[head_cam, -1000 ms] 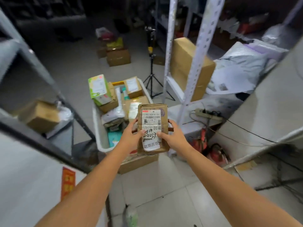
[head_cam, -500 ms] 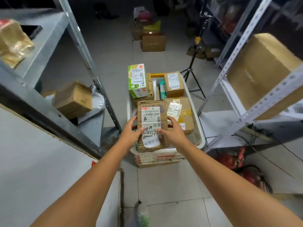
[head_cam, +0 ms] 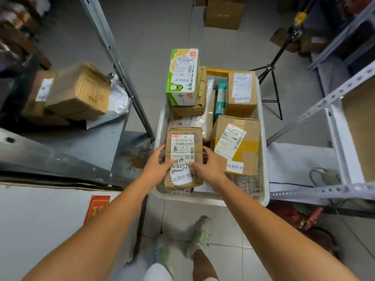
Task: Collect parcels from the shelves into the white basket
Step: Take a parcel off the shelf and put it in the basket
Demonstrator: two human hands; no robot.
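Brown creased parcel [head_cam: 183, 157], white label

Brown parcel [head_cam: 183, 157], white basket [head_cam: 211, 198], green-and-white box [head_cam: 182, 78]

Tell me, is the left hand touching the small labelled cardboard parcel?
Touching: head view shows the left hand gripping the cardboard parcel, thumb pressed on its front.

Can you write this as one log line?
left hand and right hand: grip brown parcel | place: white basket, near left corner | released: no
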